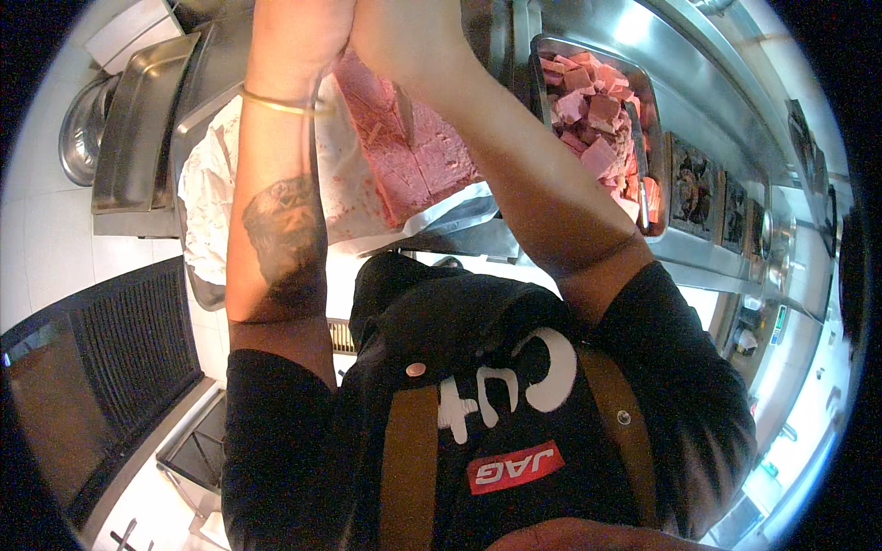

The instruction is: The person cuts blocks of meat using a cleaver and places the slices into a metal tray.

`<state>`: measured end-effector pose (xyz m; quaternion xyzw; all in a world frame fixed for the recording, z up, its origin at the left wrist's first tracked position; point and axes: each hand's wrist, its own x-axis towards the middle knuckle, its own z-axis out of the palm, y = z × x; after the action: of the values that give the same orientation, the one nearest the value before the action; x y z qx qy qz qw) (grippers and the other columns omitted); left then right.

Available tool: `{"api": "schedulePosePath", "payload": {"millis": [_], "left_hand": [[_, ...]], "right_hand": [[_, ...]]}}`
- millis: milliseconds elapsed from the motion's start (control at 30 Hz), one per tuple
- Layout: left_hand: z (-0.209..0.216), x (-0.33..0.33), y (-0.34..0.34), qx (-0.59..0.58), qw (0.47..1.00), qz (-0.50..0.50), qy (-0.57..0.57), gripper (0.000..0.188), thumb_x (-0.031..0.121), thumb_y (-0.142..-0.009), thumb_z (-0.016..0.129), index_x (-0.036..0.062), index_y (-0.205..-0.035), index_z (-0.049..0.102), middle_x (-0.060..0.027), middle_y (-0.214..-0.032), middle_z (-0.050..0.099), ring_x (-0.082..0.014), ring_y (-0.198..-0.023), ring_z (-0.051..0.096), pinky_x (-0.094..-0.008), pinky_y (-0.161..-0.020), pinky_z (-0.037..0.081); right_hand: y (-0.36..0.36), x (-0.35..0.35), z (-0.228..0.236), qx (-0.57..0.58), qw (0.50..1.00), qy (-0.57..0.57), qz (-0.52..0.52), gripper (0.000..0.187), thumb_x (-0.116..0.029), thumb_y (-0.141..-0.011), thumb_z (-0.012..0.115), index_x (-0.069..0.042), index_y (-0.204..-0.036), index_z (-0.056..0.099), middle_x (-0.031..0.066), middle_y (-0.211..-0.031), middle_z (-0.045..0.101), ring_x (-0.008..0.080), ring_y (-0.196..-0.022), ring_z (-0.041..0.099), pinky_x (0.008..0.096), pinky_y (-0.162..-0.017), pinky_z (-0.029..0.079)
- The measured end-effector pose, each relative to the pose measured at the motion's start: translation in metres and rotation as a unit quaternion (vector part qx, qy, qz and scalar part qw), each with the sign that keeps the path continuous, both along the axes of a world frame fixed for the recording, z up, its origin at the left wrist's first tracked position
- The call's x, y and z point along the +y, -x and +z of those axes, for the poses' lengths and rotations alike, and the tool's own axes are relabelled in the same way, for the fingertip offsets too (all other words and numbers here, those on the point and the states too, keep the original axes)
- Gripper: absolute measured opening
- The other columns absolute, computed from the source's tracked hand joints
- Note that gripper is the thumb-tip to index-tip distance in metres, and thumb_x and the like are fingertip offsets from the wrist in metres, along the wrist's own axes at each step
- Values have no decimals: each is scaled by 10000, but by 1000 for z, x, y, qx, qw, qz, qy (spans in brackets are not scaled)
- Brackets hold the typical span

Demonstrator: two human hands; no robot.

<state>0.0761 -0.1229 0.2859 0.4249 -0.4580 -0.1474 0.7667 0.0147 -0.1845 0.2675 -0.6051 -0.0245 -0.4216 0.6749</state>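
A pink slab of what looks like pressed meat (427, 170) lies on crumpled white paper (216, 184), its top scored with straight cut lines. Over its far end, my left hand (303, 23) and my right hand (400, 37) come together at the upper edge of the view. The fingers of both are hidden or cut off there. Just below my right hand, a narrow blade-like piece (404, 115) stands against the slab; its other end is hidden. A gold bangle (285, 106) circles my left wrist.
To the right, a dark metal tray (654, 138) holds several pink chunks (597, 110) and a dark-handled tool. Steel containers (694, 188) line the counter beyond it. At the left are a steel pan (147, 119), a round bowl (83, 129) and a black ribbed panel (129, 340).
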Motion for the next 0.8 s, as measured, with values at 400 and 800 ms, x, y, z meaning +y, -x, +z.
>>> {"api": "schedulePosePath", "payload": {"millis": [400, 800], "left_hand": [[-34, 77, 119, -264, 962, -50, -47, 306, 191, -722, 809, 56, -945, 649, -96, -1097, 672, -231, -1021, 637, -367, -878, 499], [-97, 127, 52, -157, 943, -94, -278, 611, 194, -803, 831, -9, -1325, 590, -120, -1277, 656, -226, -1233, 596, -378, -1093, 422]], "right_hand": [[153, 45, -42, -33, 960, 261, -99, 154, -201, -797, 700, -75, -834, 619, 104, -867, 629, 300, -823, 614, 400, -775, 487], [126, 36, -4, 156, 979, 133, -10, 249, -217, -952, 605, -22, -802, 563, 38, -666, 561, 121, -576, 513, 310, -518, 410]]}}
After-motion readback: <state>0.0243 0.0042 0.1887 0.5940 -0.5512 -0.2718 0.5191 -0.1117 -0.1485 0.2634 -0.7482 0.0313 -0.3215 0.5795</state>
